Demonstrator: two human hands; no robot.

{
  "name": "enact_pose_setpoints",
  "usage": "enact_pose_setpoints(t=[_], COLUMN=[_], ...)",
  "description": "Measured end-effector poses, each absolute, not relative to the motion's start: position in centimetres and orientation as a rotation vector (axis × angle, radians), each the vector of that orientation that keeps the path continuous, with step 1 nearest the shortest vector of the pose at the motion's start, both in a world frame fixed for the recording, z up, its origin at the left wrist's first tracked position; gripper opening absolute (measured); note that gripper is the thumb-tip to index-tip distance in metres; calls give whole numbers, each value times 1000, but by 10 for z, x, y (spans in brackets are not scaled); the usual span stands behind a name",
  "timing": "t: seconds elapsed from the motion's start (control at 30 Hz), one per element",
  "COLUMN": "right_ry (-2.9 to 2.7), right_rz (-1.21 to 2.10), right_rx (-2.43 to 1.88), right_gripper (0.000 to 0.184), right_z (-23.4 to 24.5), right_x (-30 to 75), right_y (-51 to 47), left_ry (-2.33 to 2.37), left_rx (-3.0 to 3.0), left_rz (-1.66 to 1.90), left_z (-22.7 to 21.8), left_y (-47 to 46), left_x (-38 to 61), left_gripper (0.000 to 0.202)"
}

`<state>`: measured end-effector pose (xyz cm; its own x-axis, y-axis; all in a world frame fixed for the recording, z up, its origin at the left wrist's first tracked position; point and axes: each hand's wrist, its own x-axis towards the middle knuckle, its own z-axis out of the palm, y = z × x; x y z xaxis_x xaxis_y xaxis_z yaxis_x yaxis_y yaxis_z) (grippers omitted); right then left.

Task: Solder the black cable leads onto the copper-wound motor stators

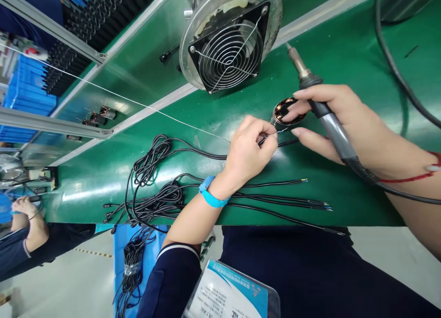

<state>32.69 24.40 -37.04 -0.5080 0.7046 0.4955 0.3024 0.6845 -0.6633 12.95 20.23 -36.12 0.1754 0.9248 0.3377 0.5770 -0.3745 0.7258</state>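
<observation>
A soldering iron point(332, 127) is held in my right hand point(347, 120), its metal tip pointing up and away to the far side. The thumb and a finger of that hand reach toward a small stator point(279, 110) with copper windings, lying on the green bench. My left hand point(253, 146) is pinched closed beside the stator. A thin solder wire point(179, 120) runs into it from the upper left, and a fine bright wire end shows past the fingertips. Something dark between the fingers is mostly hidden. A black cable point(210, 156) passes beneath this hand.
A fan with a round wire guard point(230, 63) stands behind the stator. Coiled black cables point(161, 198) with stripped ends lie near the bench's front edge. Several stators point(107, 111) sit beyond the metal rail. Another person's hands point(25, 207) are at far left, near blue bins point(25, 88).
</observation>
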Motion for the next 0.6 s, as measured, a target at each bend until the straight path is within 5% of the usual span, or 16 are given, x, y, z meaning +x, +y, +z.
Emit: enact_pose_setpoints(t=[0.6], right_ry=[-2160], right_rz=[447], right_rx=[-848], right_gripper=[38], right_z=[-372], right_x=[323], right_y=[243], left_ry=[1386], left_rx=[2152], left_rz=[1121], left_z=[-364], left_y=[203], left_x=[127], left_gripper=[11])
